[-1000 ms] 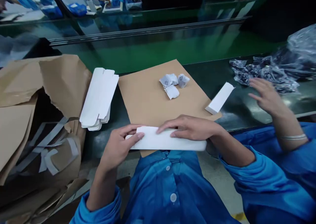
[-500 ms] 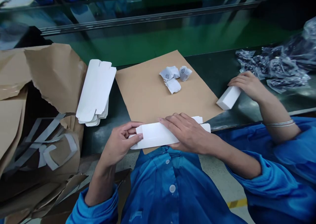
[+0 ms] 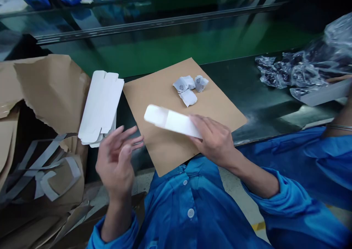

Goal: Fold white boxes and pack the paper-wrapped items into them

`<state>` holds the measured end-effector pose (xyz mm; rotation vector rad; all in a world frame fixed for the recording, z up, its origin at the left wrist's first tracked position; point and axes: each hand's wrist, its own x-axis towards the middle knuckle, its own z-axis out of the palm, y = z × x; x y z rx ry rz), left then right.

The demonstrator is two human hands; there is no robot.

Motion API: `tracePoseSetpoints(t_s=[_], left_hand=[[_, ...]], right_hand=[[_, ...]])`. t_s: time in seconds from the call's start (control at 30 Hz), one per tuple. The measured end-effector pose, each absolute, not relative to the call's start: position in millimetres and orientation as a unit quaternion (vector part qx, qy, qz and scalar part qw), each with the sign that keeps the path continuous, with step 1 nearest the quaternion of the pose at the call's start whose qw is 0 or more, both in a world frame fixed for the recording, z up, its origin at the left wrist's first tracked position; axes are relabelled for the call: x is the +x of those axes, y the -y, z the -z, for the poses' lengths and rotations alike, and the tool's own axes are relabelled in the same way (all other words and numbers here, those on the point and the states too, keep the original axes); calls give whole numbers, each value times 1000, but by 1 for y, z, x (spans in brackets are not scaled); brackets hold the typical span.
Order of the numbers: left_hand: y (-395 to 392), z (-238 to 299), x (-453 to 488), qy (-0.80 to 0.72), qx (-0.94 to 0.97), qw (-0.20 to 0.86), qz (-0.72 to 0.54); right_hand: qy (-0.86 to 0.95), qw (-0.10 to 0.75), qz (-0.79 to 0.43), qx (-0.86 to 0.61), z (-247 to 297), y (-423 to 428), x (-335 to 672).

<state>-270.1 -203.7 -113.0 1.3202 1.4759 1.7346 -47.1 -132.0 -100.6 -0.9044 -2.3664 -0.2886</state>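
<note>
A narrow white carton (image 3: 173, 121) is in the grip of my right hand (image 3: 213, 137), held above the brown cardboard sheet (image 3: 176, 150). Its left end points up and away, with a flap sticking out there. Clear of the carton, my left hand (image 3: 117, 161) is open with its fingers spread, slightly blurred, near the stack of flat white cartons (image 3: 101, 102). Beyond the held carton, several small white paper packets (image 3: 187, 88) rest on the sheet, some printed with a triangle mark.
At the left stands an open cardboard box (image 3: 52, 91) with white paper strips (image 3: 52, 183) inside. Clear plastic bags (image 3: 299, 69) lie at the right. A co-worker's arm (image 3: 338, 121) comes in there, beside a blurred white carton (image 3: 319, 95). A green panel (image 3: 154, 51) backs the dark table.
My left hand has let go of the carton and moved left, its fingers spreading. My right hand has lifted and tilted the carton. The co-worker's hand has moved right with a white carton.
</note>
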Motion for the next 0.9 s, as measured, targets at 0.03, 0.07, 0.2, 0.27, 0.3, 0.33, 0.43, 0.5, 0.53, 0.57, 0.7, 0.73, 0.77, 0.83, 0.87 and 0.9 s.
tracePoseSetpoints(t_s=[0.03,0.07,0.2,0.27,0.3,0.33,0.43,0.5,0.53,0.57,0.7,0.73,0.77,0.83,0.87,0.9], left_hand=[[206,116,-258,-513,493,251,-656],[208,119,-245,-491,506,260,-659],[202,130,-214,-560,460,252,-641],[196,131,-218,-621,448,213,-607],[194,130,-222,-631,470,210,-580],[193,128,-227,-628,498,210,-560],[193,123,-235,-605,556,185,-539],[195,121,-237,-600,572,175,-531],[196,121,-238,-597,582,177,-524],[197,121,-239,-592,593,184,-515],[199,121,-245,-577,625,206,-484],[200,121,-246,-578,631,207,-474],[200,120,-246,-581,637,207,-463],[200,119,-245,-582,650,206,-443],[200,118,-245,-582,657,205,-434],[200,118,-244,-582,662,203,-426]], right_hand=[[867,313,125,-367,103,135,-52],[857,325,133,-378,106,140,-58],[904,302,-9,-304,107,164,-74],[904,271,-181,-278,99,165,-73],[883,270,-253,-288,94,161,-71],[857,281,-309,-302,89,156,-69],[817,348,-344,-305,84,138,-70],[846,355,-299,-264,88,131,-73],[858,353,-272,-255,90,129,-74],[867,346,-257,-249,91,129,-74],[823,341,-380,-250,87,124,-68],[776,364,-433,-278,85,121,-66],[717,394,-484,-311,83,117,-66],[593,426,-584,-355,82,109,-68],[550,418,-630,-353,82,105,-70],[527,395,-670,-341,82,103,-73]])
